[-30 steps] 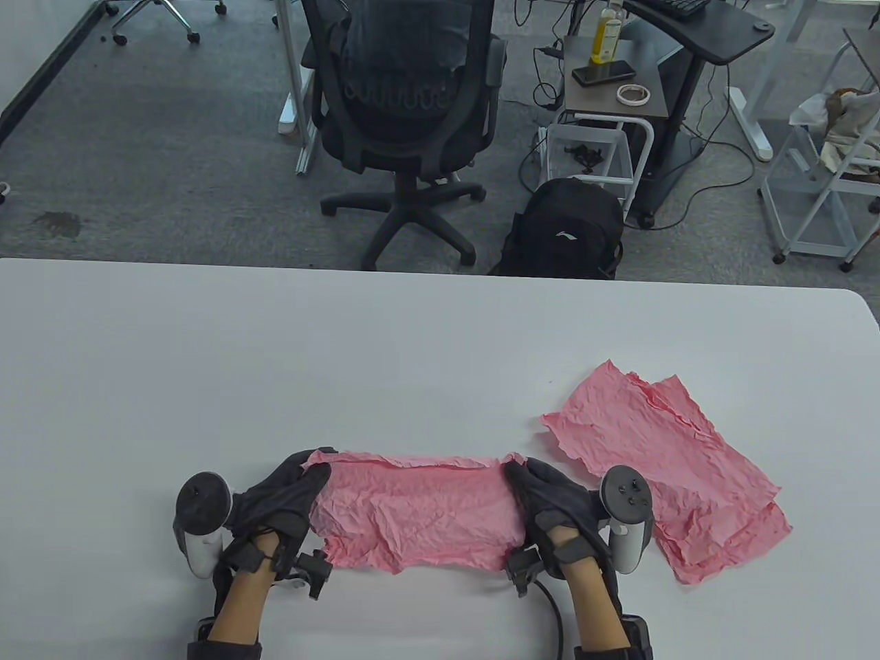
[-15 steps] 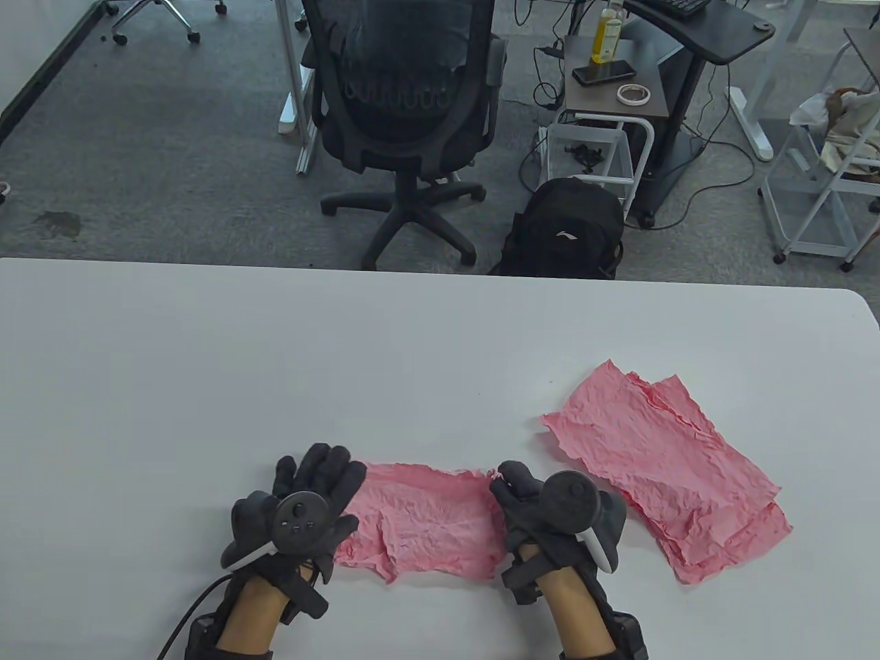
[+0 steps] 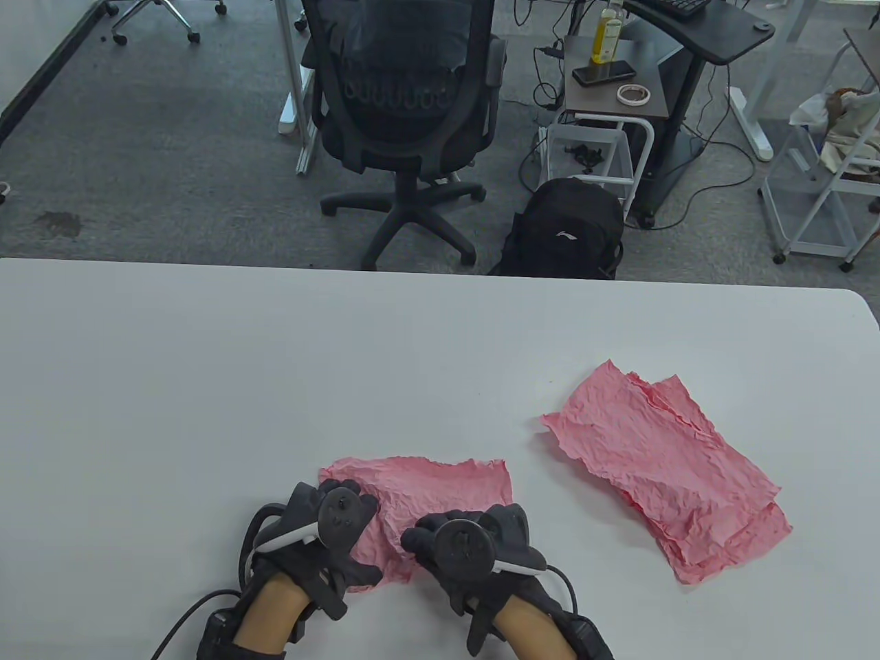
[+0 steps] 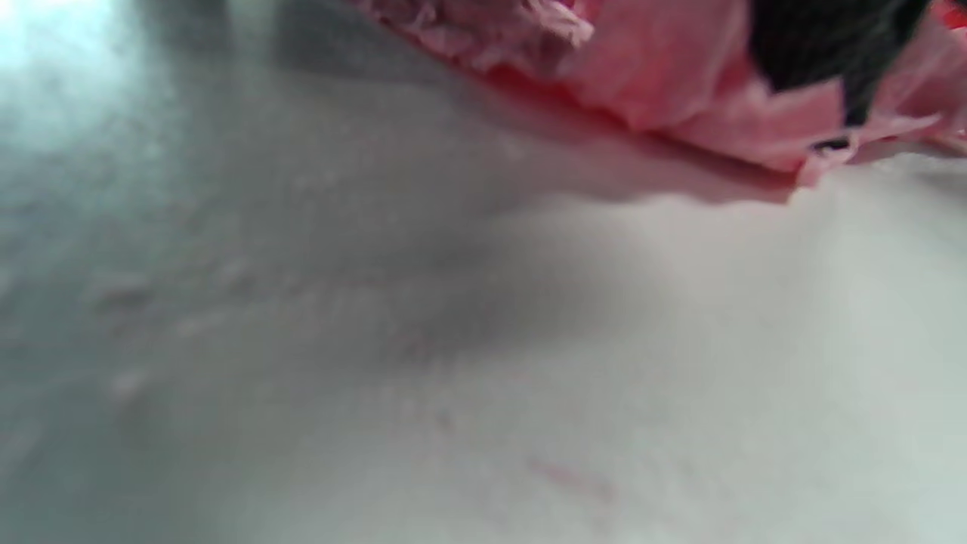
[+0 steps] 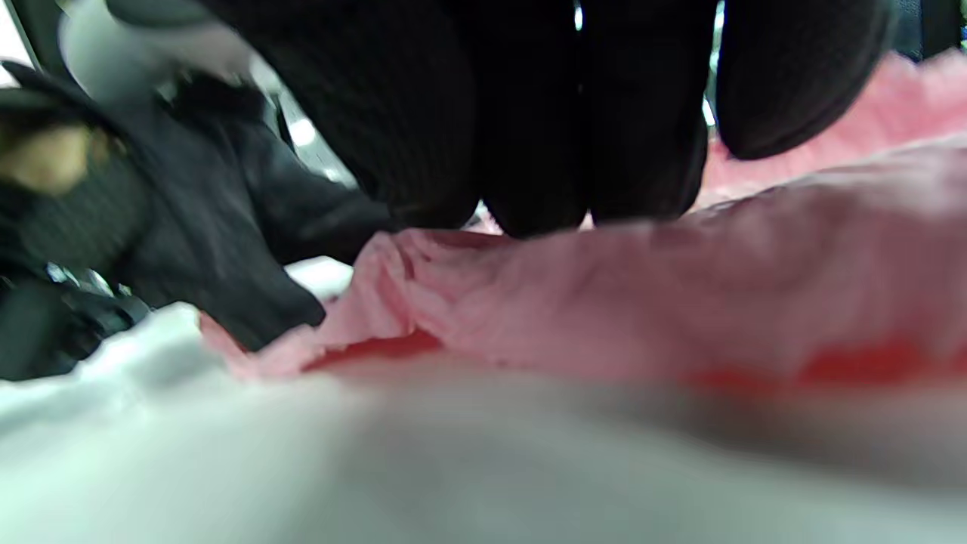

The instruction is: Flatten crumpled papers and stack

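A crumpled pink paper [image 3: 440,485] lies on the white table [image 3: 206,385] near the front edge. My left hand [image 3: 313,512] rests on its near left part and my right hand [image 3: 495,526] on its near right part. Both lie palm down, close together. In the right wrist view straight fingers [image 5: 529,113] touch the pink sheet [image 5: 680,295], with the left hand [image 5: 204,227] beside it. The left wrist view shows the paper's edge [image 4: 665,83] slightly raised off the table under a dark finger [image 4: 823,38]. A stack of flattened pink sheets [image 3: 667,474] lies to the right.
Behind the table's far edge stand a black office chair [image 3: 405,103], a black backpack [image 3: 567,230] and a small side table [image 3: 612,82] holding a bottle, a phone and tape. A white rack [image 3: 825,179] stands at far right.
Both hands left the sheet's two ends and moved inward and toward me, now pressing its near part side by side. The sheet's far edge now lies uncovered. The stack has not moved.
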A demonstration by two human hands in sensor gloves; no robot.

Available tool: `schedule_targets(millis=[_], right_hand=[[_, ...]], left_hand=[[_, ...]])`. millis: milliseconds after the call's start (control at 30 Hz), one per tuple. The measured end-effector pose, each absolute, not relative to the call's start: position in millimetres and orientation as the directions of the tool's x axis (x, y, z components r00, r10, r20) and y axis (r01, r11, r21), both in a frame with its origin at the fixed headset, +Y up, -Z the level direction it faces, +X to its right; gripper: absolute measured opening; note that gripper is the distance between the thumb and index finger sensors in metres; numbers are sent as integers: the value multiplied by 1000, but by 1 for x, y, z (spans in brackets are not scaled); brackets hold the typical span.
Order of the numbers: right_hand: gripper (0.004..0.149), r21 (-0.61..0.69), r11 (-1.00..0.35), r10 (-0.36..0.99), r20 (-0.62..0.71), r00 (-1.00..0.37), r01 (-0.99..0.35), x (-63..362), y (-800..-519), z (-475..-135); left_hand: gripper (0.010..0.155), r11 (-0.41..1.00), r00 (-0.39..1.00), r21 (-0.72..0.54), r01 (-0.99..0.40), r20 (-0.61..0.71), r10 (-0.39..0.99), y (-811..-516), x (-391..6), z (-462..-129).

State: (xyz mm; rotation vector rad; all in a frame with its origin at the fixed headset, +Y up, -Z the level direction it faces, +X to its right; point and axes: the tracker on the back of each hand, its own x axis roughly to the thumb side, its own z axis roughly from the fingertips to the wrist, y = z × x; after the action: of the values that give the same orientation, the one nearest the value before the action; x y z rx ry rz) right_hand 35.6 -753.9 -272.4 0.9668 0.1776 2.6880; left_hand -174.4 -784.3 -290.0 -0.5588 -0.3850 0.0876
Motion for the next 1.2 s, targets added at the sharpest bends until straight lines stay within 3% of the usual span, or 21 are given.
schedule_targets(millis=[133, 200, 300, 467, 633, 700, 767, 833, 967, 1033, 1100, 1200], right_hand=[[39, 263, -955, 229, 351, -908, -138, 63, -761, -292], [52, 367, -920, 237, 253, -938, -134, 85, -766, -298], [72, 462, -853, 342, 140, -929, -244, 107, -771, -301], [83, 495, -837, 297, 51, -954, -234, 123, -773, -306], [79, 452, -853, 276, -34, -961, -261, 137, -777, -308], [76, 432, -861, 291, -17, -957, -269, 134, -773, -309], [69, 241, -948, 257, 195, -946, -207, 117, -757, -305], [64, 140, -964, 264, 352, -898, -228, 92, -746, -296], [59, 285, -949, 274, 521, -808, -138, 42, -759, -284], [58, 347, -933, 271, 516, -813, -90, 33, -771, -287], [57, 420, -901, 300, 419, -857, -110, 47, -783, -306], [57, 433, -851, 414, 207, -887, -296, 86, -786, -324]], left_hand=[[104, 831, 928, -557, -2, 308, 209, -787, -178, -292], [103, 823, 929, -568, -20, 294, 226, -788, -181, -292], [104, 806, 925, -590, -44, 281, 255, -788, -184, -294], [107, 789, 924, -613, -43, 277, 265, -789, -186, -293], [108, 788, 926, -614, -40, 274, 260, -788, -187, -292], [108, 785, 925, -617, -42, 273, 264, -788, -186, -292], [109, 792, 923, -610, -27, 289, 254, -787, -184, -291], [109, 789, 917, -614, -27, 299, 264, -788, -182, -290], [108, 783, 902, -623, -11, 331, 276, -788, -174, -289], [108, 777, 891, -630, -3, 351, 288, -789, -169, -287], [109, 775, 891, -632, -1, 351, 288, -789, -168, -287], [109, 773, 891, -634, -6, 348, 293, -789, -168, -286]])
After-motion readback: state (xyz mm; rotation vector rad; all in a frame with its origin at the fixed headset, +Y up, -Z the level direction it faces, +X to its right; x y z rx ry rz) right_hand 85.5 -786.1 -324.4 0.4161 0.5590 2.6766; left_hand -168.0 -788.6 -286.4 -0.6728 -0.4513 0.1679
